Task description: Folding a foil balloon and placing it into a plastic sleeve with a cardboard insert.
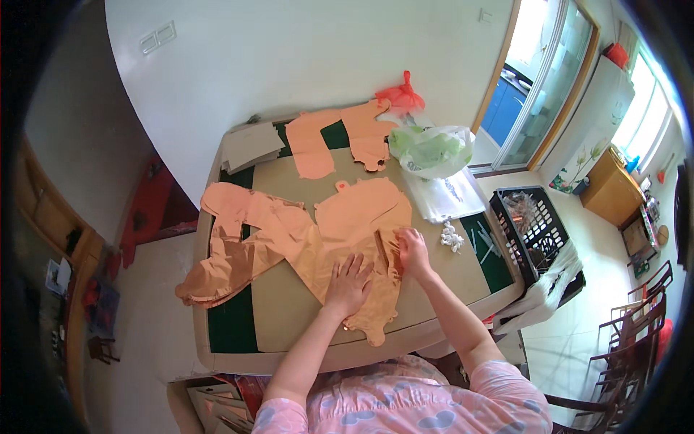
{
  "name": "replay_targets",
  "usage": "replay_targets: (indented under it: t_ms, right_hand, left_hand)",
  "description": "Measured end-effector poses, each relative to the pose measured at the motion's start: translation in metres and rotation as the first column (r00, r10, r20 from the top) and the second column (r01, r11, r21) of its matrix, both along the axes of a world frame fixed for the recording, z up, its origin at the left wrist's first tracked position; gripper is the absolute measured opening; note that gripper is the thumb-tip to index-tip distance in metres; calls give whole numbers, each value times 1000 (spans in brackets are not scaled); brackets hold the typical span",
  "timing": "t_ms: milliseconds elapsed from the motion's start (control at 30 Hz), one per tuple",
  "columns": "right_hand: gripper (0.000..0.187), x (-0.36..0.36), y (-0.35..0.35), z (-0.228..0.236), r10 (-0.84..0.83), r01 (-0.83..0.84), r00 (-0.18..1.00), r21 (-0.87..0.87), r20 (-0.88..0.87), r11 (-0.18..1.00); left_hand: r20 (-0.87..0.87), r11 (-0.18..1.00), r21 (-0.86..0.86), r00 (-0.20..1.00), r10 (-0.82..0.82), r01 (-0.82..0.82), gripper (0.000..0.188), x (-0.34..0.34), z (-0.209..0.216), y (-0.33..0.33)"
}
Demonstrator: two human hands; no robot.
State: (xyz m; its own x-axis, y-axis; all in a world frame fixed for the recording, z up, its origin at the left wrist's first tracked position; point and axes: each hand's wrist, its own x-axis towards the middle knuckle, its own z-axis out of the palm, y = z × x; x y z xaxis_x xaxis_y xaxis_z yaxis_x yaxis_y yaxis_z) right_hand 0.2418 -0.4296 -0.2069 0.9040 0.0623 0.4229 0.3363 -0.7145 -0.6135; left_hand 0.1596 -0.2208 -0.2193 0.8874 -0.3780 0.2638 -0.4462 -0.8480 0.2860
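Observation:
Flat rose-gold foil balloons, shaped with rounded bumps and tabs, lie overlapping across the middle of the table. My left hand rests flat on the near part of the foil, its fingers spread. At the foil's right side, the fingers of my right hand are bent in and closed on the edge of a foil balloon, beside a creased fold. Part of the foil under both hands is hidden. Another flat foil balloon lies at the far side of the table.
Right of the foil are a small white pile, thin pale sticks, clear plastic sleeves and a white-green plastic bag. A black crate with white strands stands at the right edge. Grey sheets lie far left.

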Motion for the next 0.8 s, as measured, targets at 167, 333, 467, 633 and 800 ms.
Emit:
replay_targets:
  t_ms: [167, 333, 467, 633, 800]
  right_hand:
    - [45, -28, 14, 5, 82, -171, 977, -487, -198, 856]
    - [47, -43, 31, 8, 319, -341, 940, -413, -123, 844]
    - [47, -46, 30, 7, 330, -341, 938, -450, -105, 825]
    - [45, -43, 25, 6, 304, -320, 947, -390, -104, 864]
    - [46, -45, 33, 14, 322, -344, 939, -393, -123, 853]
  left_hand:
    - [0, 1000, -3, 1000, 9, -9, 48, 1, 0, 1]
    - [13, 1000, -15, 1000, 9, -9, 44, -1, 8, 2]
    - [24, 968, -249, 999, 21, -14, 34, 5, 10, 4]
    - [44, 808, -587, 995, 89, -46, 27, 28, 51, -2]
    - [163, 974, -211, 979, 122, -87, 39, 78, 22, -3]
